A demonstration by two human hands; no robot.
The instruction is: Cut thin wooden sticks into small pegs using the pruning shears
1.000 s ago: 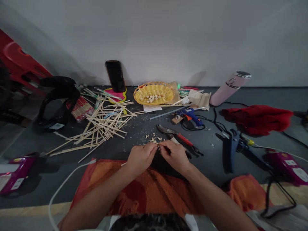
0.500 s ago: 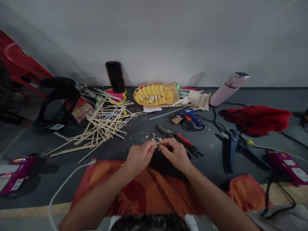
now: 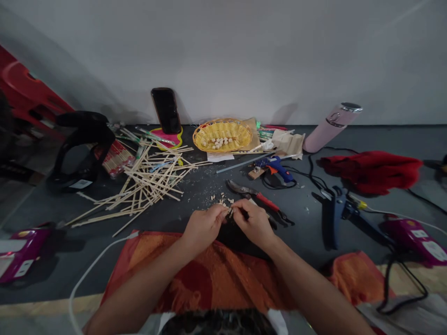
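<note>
My left hand (image 3: 205, 226) and my right hand (image 3: 254, 224) meet at the fingertips, low over the dark table. Each is closed in a pinch, with small pale cut pieces of wooden stick showing between them. The fingers partly hide how these pieces sit. Just beyond lie several loose stick pieces (image 3: 221, 201) among crumbs. Beside my right hand rest pruning shears (image 3: 258, 195) with a red handle. A yellow woven basket (image 3: 240, 139) farther back holds several small pale pieces (image 3: 222, 142).
Long wooden sticks (image 3: 146, 181) are heaped at left, near a phone (image 3: 166, 110). To the right lie a blue glue gun (image 3: 277, 167), blue-handled cutters (image 3: 333, 218) and a red cloth (image 3: 370, 171); a pink flask (image 3: 331, 128) stands behind. An orange towel (image 3: 209, 274) spreads beneath my forearms.
Both hands remain together in nearly the same place. The right fingers have shifted slightly, exposing a little more of the pale pieces. The view has moved slightly.
</note>
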